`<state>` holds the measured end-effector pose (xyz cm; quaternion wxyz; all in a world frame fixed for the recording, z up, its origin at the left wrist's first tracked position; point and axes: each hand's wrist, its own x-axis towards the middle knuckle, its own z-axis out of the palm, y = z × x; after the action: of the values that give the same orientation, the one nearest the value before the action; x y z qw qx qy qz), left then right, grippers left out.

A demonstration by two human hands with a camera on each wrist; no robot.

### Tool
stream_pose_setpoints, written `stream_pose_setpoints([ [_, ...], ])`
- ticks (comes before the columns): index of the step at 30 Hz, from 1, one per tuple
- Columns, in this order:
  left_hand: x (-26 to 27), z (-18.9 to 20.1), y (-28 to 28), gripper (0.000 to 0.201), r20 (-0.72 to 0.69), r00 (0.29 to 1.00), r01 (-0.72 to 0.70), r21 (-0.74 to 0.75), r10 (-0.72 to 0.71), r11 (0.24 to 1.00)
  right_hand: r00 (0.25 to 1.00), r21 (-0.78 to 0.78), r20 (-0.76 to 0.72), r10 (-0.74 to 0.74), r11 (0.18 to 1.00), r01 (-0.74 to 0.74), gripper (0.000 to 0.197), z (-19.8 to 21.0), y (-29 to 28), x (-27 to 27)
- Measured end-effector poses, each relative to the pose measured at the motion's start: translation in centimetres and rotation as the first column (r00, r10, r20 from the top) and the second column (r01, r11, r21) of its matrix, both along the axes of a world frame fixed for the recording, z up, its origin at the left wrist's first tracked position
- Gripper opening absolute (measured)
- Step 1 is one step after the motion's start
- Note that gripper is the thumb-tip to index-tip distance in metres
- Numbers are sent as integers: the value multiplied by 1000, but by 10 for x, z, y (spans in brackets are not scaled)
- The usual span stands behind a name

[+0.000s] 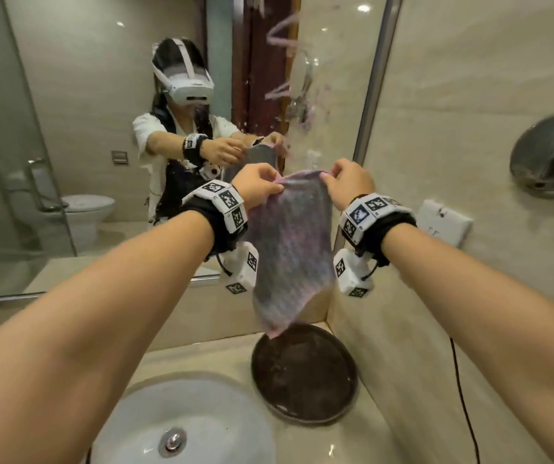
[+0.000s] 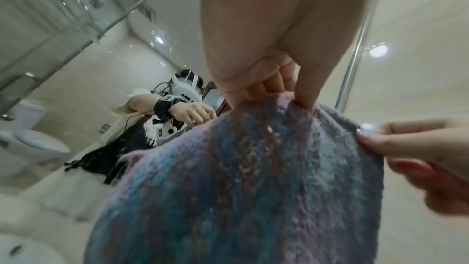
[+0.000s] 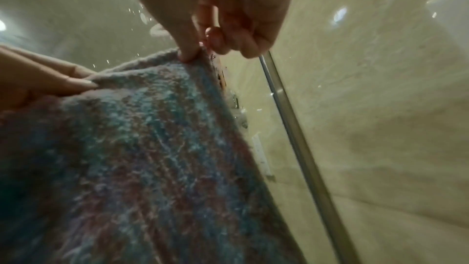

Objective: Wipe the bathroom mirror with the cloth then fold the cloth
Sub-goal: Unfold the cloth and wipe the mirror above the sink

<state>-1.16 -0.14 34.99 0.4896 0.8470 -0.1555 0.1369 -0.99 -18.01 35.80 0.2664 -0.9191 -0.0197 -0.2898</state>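
A fuzzy cloth [image 1: 290,242] in blue, pink and purple hangs in front of the mirror [image 1: 108,105]. My left hand [image 1: 258,185] pinches its upper left corner and my right hand [image 1: 349,182] pinches its upper right corner. The cloth droops down to a point just above a dark round tray [image 1: 305,373]. From the left wrist the cloth [image 2: 253,178] fills the lower frame, with my left hand [image 2: 279,79] pinching its top edge. In the right wrist view my right hand [image 3: 203,37] pinches the cloth [image 3: 142,158] at its corner. Pink smears [image 1: 282,38] mark the mirror's upper right.
A white basin [image 1: 202,426] sits at the lower left of the beige counter [image 1: 202,356]. The mirror's metal frame [image 1: 376,95] runs beside the tiled right wall, which carries a white socket [image 1: 443,222], a black cable [image 1: 463,396] and a round chrome fixture [image 1: 550,155].
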Motion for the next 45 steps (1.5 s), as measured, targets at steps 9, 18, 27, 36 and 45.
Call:
stream_pose_setpoints([
  [9,13,58,-2,15,134,986,-121,156,101,980,956,591,276,99,767,-250,14,43,24,7],
  [18,13,124,19,18,377,828,-497,149,416,855,823,-22,486,293,946,-324,28,84,30,25],
  [27,33,174,21,17,433,747,-533,-64,505,844,727,-414,561,396,894,-168,73,121,35,48],
  [36,74,219,22,31,639,675,-536,83,367,840,801,-470,571,180,872,138,62,198,45,98],
  [45,115,214,28,56,716,638,-652,307,282,694,925,-347,359,123,938,10,65,213,78,144],
])
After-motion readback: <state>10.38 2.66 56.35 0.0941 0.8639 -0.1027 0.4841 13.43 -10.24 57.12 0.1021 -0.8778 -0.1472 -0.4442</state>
